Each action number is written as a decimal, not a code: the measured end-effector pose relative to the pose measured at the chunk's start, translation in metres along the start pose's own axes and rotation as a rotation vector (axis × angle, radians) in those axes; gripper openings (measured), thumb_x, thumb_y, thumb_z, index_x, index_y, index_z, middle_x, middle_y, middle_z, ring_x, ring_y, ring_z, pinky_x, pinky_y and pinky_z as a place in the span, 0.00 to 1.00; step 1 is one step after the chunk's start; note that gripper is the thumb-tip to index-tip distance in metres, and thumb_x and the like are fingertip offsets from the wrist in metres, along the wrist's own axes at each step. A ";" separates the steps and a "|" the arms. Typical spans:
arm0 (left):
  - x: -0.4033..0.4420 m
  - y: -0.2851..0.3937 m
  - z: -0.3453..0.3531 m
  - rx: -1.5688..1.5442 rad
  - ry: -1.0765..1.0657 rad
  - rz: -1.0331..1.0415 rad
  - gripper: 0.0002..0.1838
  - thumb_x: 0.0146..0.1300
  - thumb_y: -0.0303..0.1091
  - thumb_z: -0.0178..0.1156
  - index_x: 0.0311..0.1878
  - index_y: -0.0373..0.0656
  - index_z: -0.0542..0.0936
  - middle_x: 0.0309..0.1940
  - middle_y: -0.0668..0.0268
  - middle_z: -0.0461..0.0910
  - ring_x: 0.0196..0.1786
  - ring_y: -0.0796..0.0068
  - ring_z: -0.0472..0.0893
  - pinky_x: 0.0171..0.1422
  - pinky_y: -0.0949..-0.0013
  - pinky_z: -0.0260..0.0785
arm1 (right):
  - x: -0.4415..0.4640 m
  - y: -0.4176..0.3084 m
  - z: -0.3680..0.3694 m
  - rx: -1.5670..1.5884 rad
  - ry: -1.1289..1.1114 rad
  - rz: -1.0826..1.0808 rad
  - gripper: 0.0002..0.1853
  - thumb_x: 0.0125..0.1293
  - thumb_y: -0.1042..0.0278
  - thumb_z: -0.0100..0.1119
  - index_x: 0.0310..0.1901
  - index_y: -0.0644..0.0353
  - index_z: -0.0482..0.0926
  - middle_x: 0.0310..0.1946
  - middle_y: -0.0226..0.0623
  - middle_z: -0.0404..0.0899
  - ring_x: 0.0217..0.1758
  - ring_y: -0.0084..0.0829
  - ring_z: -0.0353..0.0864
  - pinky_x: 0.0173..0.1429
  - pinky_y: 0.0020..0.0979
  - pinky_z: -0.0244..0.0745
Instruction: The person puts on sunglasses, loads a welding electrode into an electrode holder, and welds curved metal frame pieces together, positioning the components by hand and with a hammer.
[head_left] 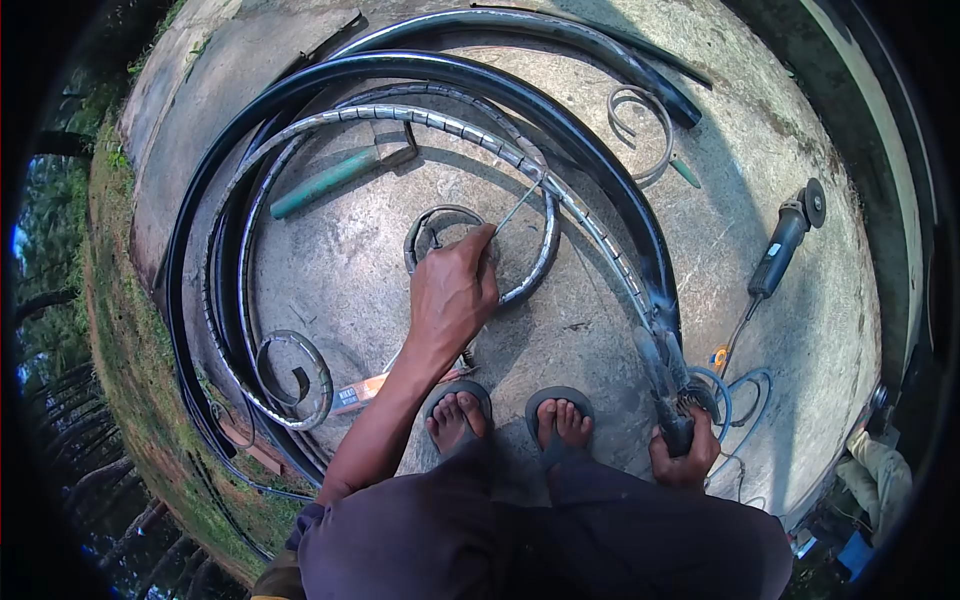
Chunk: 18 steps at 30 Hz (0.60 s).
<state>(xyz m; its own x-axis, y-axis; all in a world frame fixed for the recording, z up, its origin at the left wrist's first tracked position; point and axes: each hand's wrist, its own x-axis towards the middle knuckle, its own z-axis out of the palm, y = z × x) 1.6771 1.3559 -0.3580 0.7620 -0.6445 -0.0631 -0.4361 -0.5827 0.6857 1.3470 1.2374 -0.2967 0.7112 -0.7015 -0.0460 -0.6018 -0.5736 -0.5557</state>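
Note:
My left hand (455, 280) is closed in a pinch on a thin welding rod (518, 207). The rod's far tip reaches a curved metal bar (440, 118) with notches cut all along it. At the lower right, my right hand (690, 455) wraps round a dark cylindrical tool (676, 428); its upper part is smeared and its kind is unclear. It sits close to the lower right end of the curved bars. Beneath my left hand lies a small metal ring (415, 240). A green-handled hammer (325, 187) rests inside the curves.
Thick black curved tubes (300, 82) loop around the work. An angle grinder (783, 243) lies to the right, with blue hose (760, 385) nearer me. A metal scroll (668, 130) is at the upper right, another scroll (322, 385) at the left beside an orange-and-white box (360, 391).

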 end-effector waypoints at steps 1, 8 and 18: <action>0.000 0.000 0.000 0.000 -0.001 -0.001 0.16 0.59 0.26 0.57 0.51 0.39 0.83 0.33 0.47 0.83 0.34 0.47 0.84 0.42 0.54 0.75 | 0.002 -0.003 0.000 -0.011 0.010 -0.017 0.25 0.45 0.76 0.65 0.49 0.70 0.74 0.35 0.53 0.80 0.37 0.54 0.84 0.42 0.43 0.78; 0.002 0.000 -0.001 0.021 -0.018 -0.005 0.16 0.61 0.27 0.57 0.52 0.40 0.82 0.32 0.45 0.83 0.34 0.45 0.83 0.41 0.52 0.75 | 0.002 0.002 0.001 0.009 -0.005 -0.038 0.26 0.45 0.76 0.65 0.50 0.72 0.73 0.34 0.55 0.80 0.36 0.55 0.85 0.43 0.43 0.78; 0.001 0.000 -0.003 0.002 0.010 0.023 0.15 0.62 0.27 0.58 0.51 0.41 0.83 0.31 0.46 0.82 0.34 0.46 0.83 0.40 0.53 0.75 | -0.003 0.011 0.003 -0.048 0.098 -0.185 0.28 0.43 0.76 0.64 0.50 0.72 0.72 0.33 0.54 0.80 0.32 0.55 0.84 0.38 0.45 0.79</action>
<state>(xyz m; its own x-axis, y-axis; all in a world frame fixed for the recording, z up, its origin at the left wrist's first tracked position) 1.6792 1.3568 -0.3554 0.7564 -0.6528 -0.0406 -0.4541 -0.5688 0.6858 1.3397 1.2346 -0.3055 0.7737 -0.6189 0.1353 -0.4826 -0.7142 -0.5070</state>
